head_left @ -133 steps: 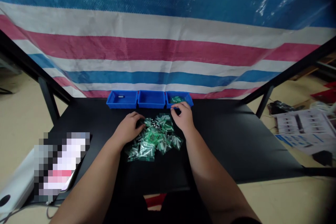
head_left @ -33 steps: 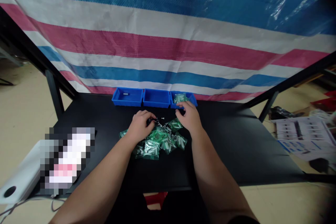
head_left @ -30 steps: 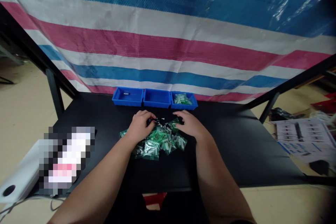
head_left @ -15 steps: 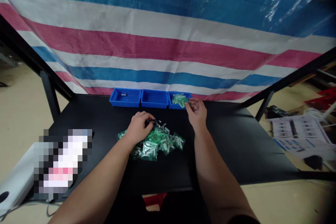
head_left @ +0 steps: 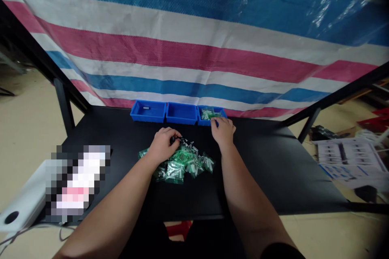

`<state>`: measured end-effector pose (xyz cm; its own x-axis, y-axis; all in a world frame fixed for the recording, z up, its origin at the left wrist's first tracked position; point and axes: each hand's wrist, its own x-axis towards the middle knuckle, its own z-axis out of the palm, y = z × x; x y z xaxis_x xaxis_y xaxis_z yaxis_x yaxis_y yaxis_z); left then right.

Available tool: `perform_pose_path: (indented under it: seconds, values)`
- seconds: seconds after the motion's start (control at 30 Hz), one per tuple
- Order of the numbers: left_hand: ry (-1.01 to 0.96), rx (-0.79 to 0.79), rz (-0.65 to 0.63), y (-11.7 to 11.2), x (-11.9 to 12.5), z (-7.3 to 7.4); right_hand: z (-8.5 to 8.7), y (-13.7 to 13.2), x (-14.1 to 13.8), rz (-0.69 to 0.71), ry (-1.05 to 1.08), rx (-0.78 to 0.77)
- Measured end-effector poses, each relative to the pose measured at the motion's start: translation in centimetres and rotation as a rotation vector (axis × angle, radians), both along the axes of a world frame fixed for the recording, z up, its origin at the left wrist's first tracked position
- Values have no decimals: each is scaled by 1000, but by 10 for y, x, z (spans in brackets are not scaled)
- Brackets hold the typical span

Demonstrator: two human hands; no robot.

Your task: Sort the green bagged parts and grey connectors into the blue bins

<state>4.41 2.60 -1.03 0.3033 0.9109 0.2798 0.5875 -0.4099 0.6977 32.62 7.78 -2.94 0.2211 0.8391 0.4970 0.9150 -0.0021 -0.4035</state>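
Note:
My left hand (head_left: 164,145) is closed, thumb and fingertips curled together at the upper left of a pile of small green-tinted clear plastic bags (head_left: 175,171). What its fingers hold is too small and dark to make out. Loose small black and silvery pieces (head_left: 190,144) lie beside those fingertips. My right hand (head_left: 223,131), palm down with thumb and bent fingers apart, is at the front edge of the right blue bin (head_left: 203,122). It seems to hold nothing, though its fingertips are partly hidden. Green-tinted bags (head_left: 207,113) of small parts lie in that bin.
The left blue bin (head_left: 147,118) holds one small silvery piece (head_left: 146,108). The middle blue bin (head_left: 181,119) stands between the others. On the black table (head_left: 264,162), a pixelated object (head_left: 80,182) and a white box (head_left: 26,200) lie at left. A striped sheet (head_left: 188,56) hangs behind.
The green-tinted bag by my right hand has settled lower into the right bin. My right hand has turned palm down and shifted slightly left and down. My left hand stays by the pile.

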Motion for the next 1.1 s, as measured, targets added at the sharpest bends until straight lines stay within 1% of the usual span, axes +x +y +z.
perform_pose_path:
  seconds: [0.17,0.3,0.37,0.5,0.6,0.63,0.67,0.7,0.73,0.8,0.83,0.87,0.9,0.97,1.03,1.1]
  values:
    - [8,-1,2,0,0,-1,1,4,-7,-15,-53,65]
    - [7,-17,-2,0,0,-1,0,7,-9,37,-38,-68]
    - [8,-19,-4,-1,0,-2,-2,7,-10,50,-17,-97]
    - [11,-12,-2,0,-1,-2,-2,4,-14,28,11,-80]
    - [22,-7,13,1,-3,-1,8,-4,-18,9,-10,1]
    - [27,-5,18,1,-3,-1,14,-8,-20,41,-15,44]
    - [35,-3,22,2,-4,-1,20,-14,-21,115,-9,75]
    - [43,-3,27,2,-4,-1,27,-20,-22,230,14,78]
    - [51,-5,31,2,-5,-1,33,-27,-24,381,50,41]
    - [63,-10,34,3,-6,-1,42,-41,-28,689,136,-137]
    - [65,-13,32,3,-6,-1,45,-47,-32,806,163,-243]
    - [65,-15,29,3,-6,0,46,-52,-35,886,172,-334]
    - [64,-17,27,2,-6,0,46,-56,-39,934,162,-398]
    - [64,-20,25,2,-5,0,44,-60,-48,973,113,-458]
    - [63,-22,22,1,-5,1,42,-61,-55,983,84,-470]
    - [55,-17,11,1,-5,1,41,-60,-58,993,107,-465]
